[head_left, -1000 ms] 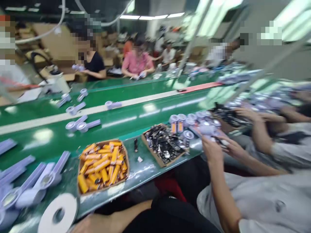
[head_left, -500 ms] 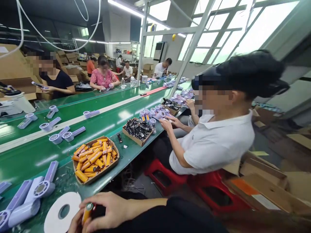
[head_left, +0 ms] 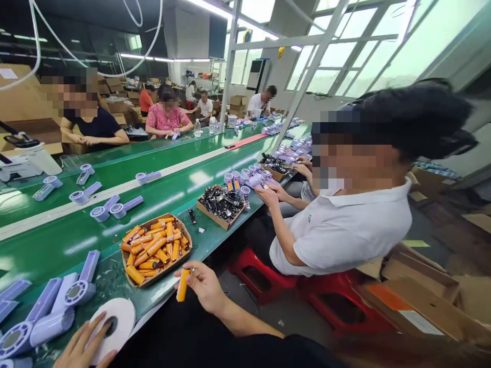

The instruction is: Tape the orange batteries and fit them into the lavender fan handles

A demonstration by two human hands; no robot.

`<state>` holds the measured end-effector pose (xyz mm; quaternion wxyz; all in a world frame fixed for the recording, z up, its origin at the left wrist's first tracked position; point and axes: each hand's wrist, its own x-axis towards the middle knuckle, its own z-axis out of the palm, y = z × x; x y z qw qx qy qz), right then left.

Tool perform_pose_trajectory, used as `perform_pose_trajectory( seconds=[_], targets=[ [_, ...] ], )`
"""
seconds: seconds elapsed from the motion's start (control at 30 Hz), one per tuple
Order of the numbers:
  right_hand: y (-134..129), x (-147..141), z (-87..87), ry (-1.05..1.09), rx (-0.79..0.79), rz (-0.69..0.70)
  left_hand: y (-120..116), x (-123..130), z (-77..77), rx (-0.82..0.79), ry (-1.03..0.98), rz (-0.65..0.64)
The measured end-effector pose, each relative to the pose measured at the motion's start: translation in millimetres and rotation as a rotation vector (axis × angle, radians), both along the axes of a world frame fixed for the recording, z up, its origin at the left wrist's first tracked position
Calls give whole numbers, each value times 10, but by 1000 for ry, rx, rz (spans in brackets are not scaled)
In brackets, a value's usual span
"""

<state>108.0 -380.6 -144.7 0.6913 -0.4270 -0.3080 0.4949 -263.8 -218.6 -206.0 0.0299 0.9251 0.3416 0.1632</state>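
My right hand pinches an orange battery between thumb and fingers, in front of the table's edge. My left hand lies over a white roll of tape, its fingers spread across the face and one fingertip by the centre hole. Just beyond both hands, a cardboard tray is heaped with more orange batteries. Left of the tape roll are several lilac handheld fan bodies with round heads and long handles.
A box of black parts stands farther along the green table. Beside it a co-worker in a white shirt sits on a red stool, handling lilac pieces. More fan bodies lie on the green conveyor. Other people sit across.
My hands have parted. The right moved right and up with the battery, out from above the tape roll; the left now lies on the roll. Across the belt, one person's hands have lowered.
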Motion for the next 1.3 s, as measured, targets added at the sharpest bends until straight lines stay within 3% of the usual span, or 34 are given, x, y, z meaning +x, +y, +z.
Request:
perform_pose_trajectory(
  seconds=[0.07,0.2,0.27,0.4,0.53,0.67,0.8,0.97,1.1,1.23,1.3],
  targets=[
    [51,132,36,-6,-49,36,-28,-45,96,-52,86,-49],
    [156,303,94,-55,-135,105,-340,92,532,-198,277,-64],
    [242,354,82,-74,-153,161,-474,147,680,-204,303,-41],
    [359,303,69,-119,-99,298,-773,147,835,-67,211,82],
    [456,18,144,-168,-31,405,-975,88,1007,136,85,191],
    [687,-268,298,-319,62,400,-938,39,1201,142,78,41],
    [915,-351,562,-582,143,435,-785,79,1344,128,126,-151],
    [1083,-303,821,-817,204,478,-569,147,1483,6,85,-182],
    [1037,-340,689,-704,124,506,-551,311,1497,125,83,-177],
    [926,-426,404,-234,8,182,-788,730,1290,283,-97,-53],
    [970,-276,393,-93,11,16,-864,945,1187,295,-218,26]
  ],
)
